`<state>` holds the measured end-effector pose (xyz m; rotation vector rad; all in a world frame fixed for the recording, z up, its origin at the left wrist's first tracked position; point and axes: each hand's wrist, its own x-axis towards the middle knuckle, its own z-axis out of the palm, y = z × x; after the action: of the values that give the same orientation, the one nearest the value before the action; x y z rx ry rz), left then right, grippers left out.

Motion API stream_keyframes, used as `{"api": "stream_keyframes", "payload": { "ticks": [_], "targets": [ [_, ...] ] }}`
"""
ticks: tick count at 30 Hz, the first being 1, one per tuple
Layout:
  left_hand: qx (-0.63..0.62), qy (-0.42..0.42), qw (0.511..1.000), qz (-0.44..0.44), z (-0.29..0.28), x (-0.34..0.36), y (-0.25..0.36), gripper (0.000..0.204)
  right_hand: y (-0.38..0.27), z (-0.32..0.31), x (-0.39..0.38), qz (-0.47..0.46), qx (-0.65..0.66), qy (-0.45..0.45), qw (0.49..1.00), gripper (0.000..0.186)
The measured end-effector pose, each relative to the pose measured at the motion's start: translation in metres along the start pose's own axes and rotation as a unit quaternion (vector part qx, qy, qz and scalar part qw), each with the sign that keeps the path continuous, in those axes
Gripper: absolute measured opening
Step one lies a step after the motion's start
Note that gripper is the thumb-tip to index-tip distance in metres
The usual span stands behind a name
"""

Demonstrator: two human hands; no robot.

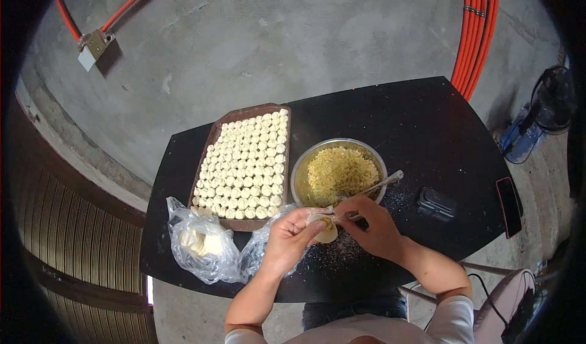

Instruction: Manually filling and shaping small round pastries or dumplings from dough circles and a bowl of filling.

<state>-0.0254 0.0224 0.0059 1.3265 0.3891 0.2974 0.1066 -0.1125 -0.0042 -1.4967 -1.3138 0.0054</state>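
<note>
In front of the steel bowl (295, 188), my left hand (292, 234) cups a round pale dumpling wrapper (325, 234) with a bit of yellow filling on it. My right hand (369, 228) is closed at the wrapper's upper right edge, its fingertips pinching the dough close to my left fingers. A thin pale streak shows by the right fingers; I cannot tell what it is. Yellow-green crumbly filling (345, 170) fills much of the bowl. A metal spoon (384, 184) rests in it, its handle over the right rim.
A brown tray (244, 224) holds many small pleated dumplings (244, 167) in rows. Clear plastic bags (204, 246) with pale dough rounds lie left of my hands. Farther right on the black table (421, 118) are a dark case (437, 202) and a phone (508, 206) at the edge. White flour dusts the tabletop.
</note>
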Motion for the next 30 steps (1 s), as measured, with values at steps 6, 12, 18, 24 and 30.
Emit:
{"api": "stream_keyframes", "payload": {
  "ticks": [6,12,18,24,30],
  "targets": [
    [0.028,-0.001,0.998,0.051,0.0021,-0.0010,-0.0034,0.021,-0.0061,0.0009,-0.0006,0.074,0.096,-0.026,0.992,0.022],
    [0.042,0.013,0.998,0.044,0.0006,-0.0007,-0.0021,0.019,-0.0020,0.0002,-0.0010,0.059,0.075,-0.029,0.995,0.024],
    [0.070,0.017,0.995,0.064,0.0040,-0.0022,-0.0040,0.016,-0.0005,0.0030,-0.0028,0.048,0.076,-0.024,0.996,0.024],
    [0.090,0.028,0.993,0.078,0.0070,-0.0033,-0.0041,0.016,-0.0016,0.0047,-0.0008,0.047,0.095,-0.001,0.994,0.024],
    [0.029,0.009,0.995,0.090,0.0052,-0.0015,-0.0081,0.018,-0.0015,0.0028,-0.0008,0.034,0.067,-0.014,0.997,0.024]
  ]
}}
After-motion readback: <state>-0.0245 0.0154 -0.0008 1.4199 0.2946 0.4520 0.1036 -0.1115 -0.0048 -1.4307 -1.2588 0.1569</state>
